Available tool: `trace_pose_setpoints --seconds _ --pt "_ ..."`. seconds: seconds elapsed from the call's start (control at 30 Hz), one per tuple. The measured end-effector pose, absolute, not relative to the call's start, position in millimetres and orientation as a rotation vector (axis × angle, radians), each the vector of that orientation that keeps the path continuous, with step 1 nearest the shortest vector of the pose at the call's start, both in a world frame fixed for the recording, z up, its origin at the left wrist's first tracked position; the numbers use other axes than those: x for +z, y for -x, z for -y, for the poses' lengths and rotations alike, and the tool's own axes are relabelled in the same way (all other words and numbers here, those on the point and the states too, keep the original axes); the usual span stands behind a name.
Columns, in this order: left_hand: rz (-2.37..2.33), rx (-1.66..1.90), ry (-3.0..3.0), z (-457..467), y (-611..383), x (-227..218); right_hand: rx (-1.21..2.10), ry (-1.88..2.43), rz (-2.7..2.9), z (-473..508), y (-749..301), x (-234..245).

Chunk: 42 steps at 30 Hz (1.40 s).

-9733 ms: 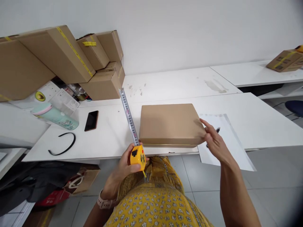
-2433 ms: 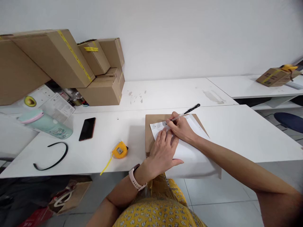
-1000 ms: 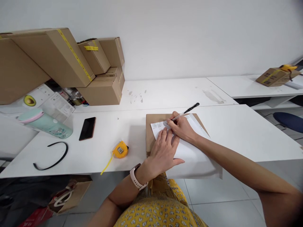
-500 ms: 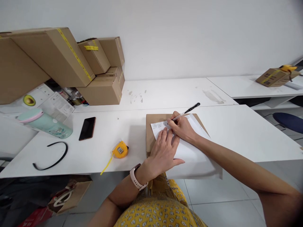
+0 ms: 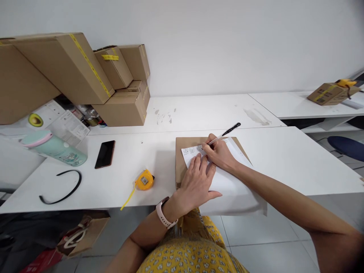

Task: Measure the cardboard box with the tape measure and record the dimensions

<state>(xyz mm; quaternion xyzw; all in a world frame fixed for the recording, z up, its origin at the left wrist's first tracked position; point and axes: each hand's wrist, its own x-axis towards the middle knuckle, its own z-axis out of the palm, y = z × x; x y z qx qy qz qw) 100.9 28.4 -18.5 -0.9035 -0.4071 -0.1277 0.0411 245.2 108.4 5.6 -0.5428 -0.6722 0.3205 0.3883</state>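
Observation:
My right hand is closed around a pen with a clear barrel and a black end, its tip hidden by my fingers. Under both hands lies a white sheet of paper with rows of small handwriting along its top. My left hand rests flat on the sheet with fingers spread, holding nothing. The paper sits on a brown cardboard box, and its lower part hangs over the front. To the left, a yellow tape measure lies on the desk with a bit of tape pulled out.
Left on the white desk are a phone, a mint bottle and a black headband. Cardboard boxes are stacked behind them. Another box stands far right, near a dark blue stool.
My right hand and the pen have shifted very slightly to the right along the written line. My left hand stays put on the paper.

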Motion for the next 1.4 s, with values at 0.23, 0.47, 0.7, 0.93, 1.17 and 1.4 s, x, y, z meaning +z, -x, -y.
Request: trace_pose_setpoints --seconds 0.23,0.47,0.7,0.93,1.17,1.4 --pt "1.241 -0.376 2.738 -28.6 -100.9 -18.5 0.81 1.386 1.683 -108.9 -245.1 4.9" --pt "1.234 -0.406 2.757 -29.1 -100.2 -20.3 0.785 1.409 1.711 -109.3 -244.6 5.4" --pt "1.234 -0.404 2.756 -29.1 -100.4 -21.0 0.814 1.39 1.709 -109.4 -245.6 4.6" --pt "1.237 -0.407 2.753 -29.0 -101.0 -21.7 0.776 1.391 1.703 -110.3 -245.5 4.5" --pt "1.228 -0.418 2.748 -28.2 -100.5 -22.2 0.781 1.398 1.702 -109.9 -245.5 4.6" --pt "1.24 -0.397 2.757 -28.6 -100.6 -19.8 0.757 1.388 1.698 -109.2 -246.0 5.0"
